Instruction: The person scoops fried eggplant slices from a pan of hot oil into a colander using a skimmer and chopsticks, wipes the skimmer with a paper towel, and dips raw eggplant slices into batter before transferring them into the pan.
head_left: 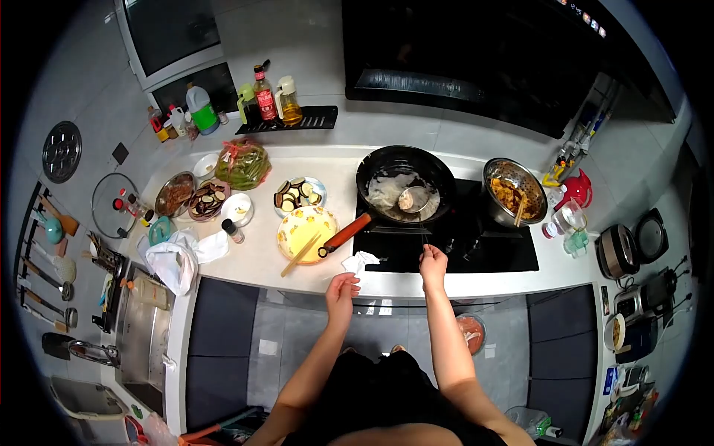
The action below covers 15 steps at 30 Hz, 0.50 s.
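Note:
My right hand is closed around the thin handle of a round-headed ladle. The ladle's head rests inside a black wok, with some pale food in it. Steaming or foamy white liquid covers part of the wok's bottom. The wok's wooden handle points toward the counter's front left. My left hand hovers at the counter edge with fingers loosely apart and nothing visible in it. Just beyond its fingertips lies a crumpled white tissue.
Left of the wok are a yellow patterned bowl with chopsticks across it, a plate of sliced eggplant and a bag of green beans. A steel colander of fried food stands right, on the black cooktop.

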Each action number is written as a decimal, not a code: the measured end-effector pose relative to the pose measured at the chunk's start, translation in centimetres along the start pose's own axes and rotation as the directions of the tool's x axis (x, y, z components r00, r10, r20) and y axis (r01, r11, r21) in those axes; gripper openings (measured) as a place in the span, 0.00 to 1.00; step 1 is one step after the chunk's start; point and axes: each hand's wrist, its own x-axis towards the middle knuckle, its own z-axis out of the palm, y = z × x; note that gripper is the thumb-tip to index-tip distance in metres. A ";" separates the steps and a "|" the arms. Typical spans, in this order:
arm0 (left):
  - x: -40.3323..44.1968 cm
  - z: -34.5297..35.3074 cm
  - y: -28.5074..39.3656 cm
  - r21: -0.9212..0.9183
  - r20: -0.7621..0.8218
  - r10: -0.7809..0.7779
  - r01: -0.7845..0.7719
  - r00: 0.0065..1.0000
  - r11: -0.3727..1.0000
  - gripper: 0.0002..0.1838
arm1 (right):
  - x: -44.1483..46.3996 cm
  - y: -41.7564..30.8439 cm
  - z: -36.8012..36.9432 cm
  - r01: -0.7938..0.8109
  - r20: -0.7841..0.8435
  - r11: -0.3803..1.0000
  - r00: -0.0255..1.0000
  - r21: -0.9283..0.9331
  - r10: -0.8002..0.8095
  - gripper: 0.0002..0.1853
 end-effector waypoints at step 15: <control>-0.7 -2.0 0.5 0.008 -0.073 0.029 -0.028 0.997 1.000 0.08 | -0.1 -1.7 6.0 0.313 0.089 0.745 0.941 -0.589 -0.325 0.13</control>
